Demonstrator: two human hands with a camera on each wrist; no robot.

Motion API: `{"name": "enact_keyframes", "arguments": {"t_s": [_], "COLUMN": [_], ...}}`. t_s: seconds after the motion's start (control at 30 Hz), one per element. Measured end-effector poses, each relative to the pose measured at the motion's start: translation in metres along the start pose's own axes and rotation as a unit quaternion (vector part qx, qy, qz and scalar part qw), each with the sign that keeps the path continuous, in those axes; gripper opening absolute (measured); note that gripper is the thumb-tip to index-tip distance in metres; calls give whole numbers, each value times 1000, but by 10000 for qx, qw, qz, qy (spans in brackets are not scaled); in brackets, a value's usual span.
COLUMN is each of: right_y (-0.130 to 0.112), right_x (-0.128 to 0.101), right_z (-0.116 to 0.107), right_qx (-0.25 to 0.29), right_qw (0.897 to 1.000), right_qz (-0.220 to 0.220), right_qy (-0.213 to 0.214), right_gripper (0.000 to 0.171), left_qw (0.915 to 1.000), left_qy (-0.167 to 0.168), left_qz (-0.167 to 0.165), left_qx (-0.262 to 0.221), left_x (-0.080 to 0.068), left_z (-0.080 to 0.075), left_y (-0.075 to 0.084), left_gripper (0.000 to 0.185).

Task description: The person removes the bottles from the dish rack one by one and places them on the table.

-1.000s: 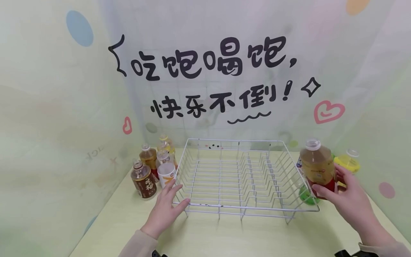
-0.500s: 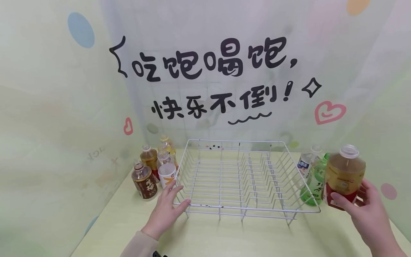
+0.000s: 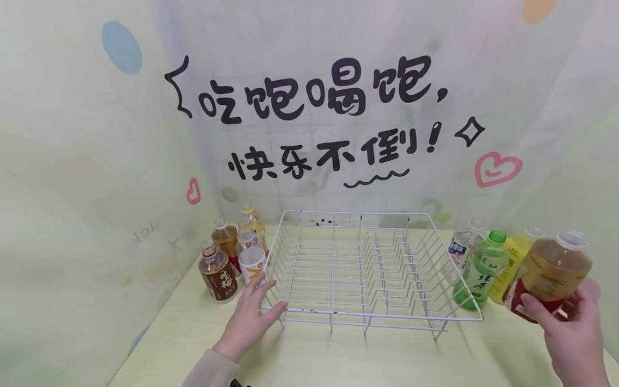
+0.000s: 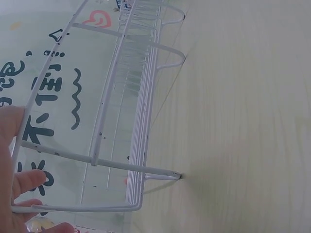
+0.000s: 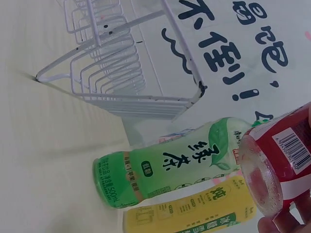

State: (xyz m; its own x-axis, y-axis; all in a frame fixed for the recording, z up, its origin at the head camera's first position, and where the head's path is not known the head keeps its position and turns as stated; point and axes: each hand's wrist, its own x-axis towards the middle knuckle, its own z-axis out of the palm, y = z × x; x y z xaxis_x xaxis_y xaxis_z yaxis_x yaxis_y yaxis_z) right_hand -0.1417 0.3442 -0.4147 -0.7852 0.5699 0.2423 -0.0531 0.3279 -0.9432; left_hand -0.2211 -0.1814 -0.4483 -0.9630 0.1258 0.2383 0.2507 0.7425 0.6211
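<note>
My left hand (image 3: 249, 320) rests at the front left corner of a white wire dish rack (image 3: 358, 312). Its thumb touches the front rim and its fingers lie spread along the left side. In my right hand (image 3: 577, 330) is a plastic bottle (image 3: 548, 277) with a gold and red label, tilted and held above the table at the right. Its bottom and barcode face the right wrist camera. Left of it stand a green tea bottle (image 3: 483, 274) and a yellow bottle (image 3: 513, 258), the latter partly hidden by the held bottle.
A clear bottle (image 3: 461, 247) stands behind the green one. Left of the rack are a brown-labelled bottle (image 3: 220, 277), a gold and red bottle (image 3: 224, 242), a yellow-capped bottle (image 3: 249, 215) and a white-and-orange container (image 3: 251, 260). A printed cloth (image 3: 309, 54) hangs behind.
My right hand has carried the gold and red bottle rightward and lower, away from the rack, tilting it. The green and yellow bottles now show more fully. The left hand stays at the rack.
</note>
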Motion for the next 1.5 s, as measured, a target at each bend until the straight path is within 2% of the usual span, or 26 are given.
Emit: {"name": "enact_keyframes", "arguments": {"t_s": [0.1, 0.27, 0.47, 0.67, 0.9, 1.17, 1.5], "right_y": [7, 18, 29, 40, 56, 71, 74], "right_x": [1, 2, 7, 12, 22, 25, 25], "right_z": [-3, -6, 0, 5, 5, 10, 13], "right_qx": [259, 71, -235, -225, -504, -805, -720], "right_qw": [9993, 9965, 9873, 9900, 9912, 9764, 9767], "right_qz": [249, 728, 1477, 1334, 1211, 1850, 1850], "right_qy": [142, 398, 535, 393, -190, -768, -822], "right_gripper": [65, 68, 78, 77, 88, 107, 104], "left_qw": [10000, 10000, 9999, 9999, 10000, 10000, 10000], "left_qy": [22, -19, -61, -40, -43, 11, -26], "left_qz": [36, -14, -77, -73, -46, 1, -28], "left_qx": [-1, -56, -58, -69, -61, -50, -69], "left_x": [0, -1, -1, -1, 0, 0, 0], "left_z": [1, 2, 1, 1, 1, 1, 1], "left_y": [-1, 0, -1, -2, -1, -1, -2], "left_gripper": [66, 67, 68, 69, 68, 67, 68]}}
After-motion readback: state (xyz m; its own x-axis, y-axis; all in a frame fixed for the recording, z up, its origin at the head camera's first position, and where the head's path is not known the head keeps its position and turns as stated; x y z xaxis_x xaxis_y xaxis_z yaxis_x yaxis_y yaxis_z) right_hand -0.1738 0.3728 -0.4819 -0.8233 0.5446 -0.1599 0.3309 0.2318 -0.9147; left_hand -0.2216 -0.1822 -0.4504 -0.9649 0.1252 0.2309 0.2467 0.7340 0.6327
